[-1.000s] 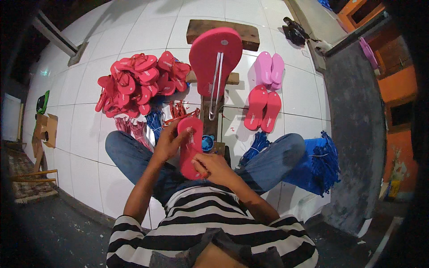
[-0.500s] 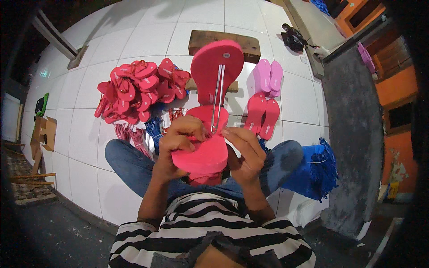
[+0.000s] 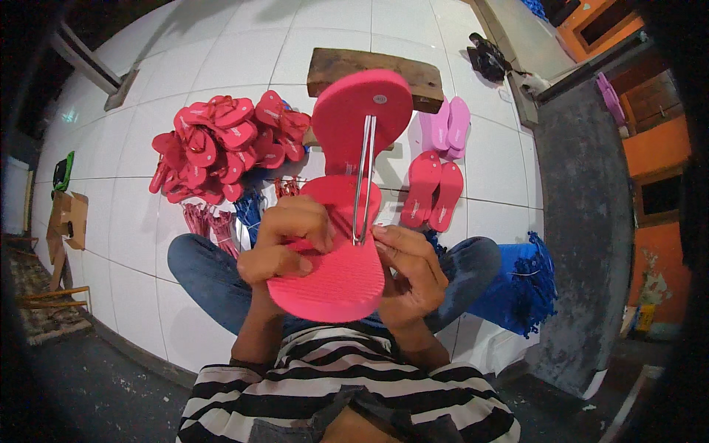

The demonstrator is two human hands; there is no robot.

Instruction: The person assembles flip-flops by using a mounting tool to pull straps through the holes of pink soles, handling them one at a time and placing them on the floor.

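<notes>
My left hand (image 3: 288,235) is closed around the side of a pink flip-flop sole (image 3: 332,288), its ribbed face up. At the sole's right edge my right hand (image 3: 410,275) has its fingers curled and pressed together; whatever lies between them is hidden. A long thin metal double rod (image 3: 362,184) reaches down to the sole, its rounded lower end beside my right fingertips. Behind the rod, another pink sole (image 3: 358,111) leans upright before a wooden block (image 3: 332,63). How the rod's upper end is fixed cannot be seen.
A heap of red strapped flip-flops (image 3: 214,144) lies at left, near bundles of red straps (image 3: 221,225) and blue straps (image 3: 251,210). Rightward lie red soles (image 3: 436,192), lilac soles (image 3: 447,125) and a large blue strap bundle (image 3: 528,284). A dark ledge (image 3: 580,221) runs along the right.
The held sole has tilted, showing more of its ribbed face, and its near end has swung left and toward me. Both hands have shifted slightly nearer with it.
</notes>
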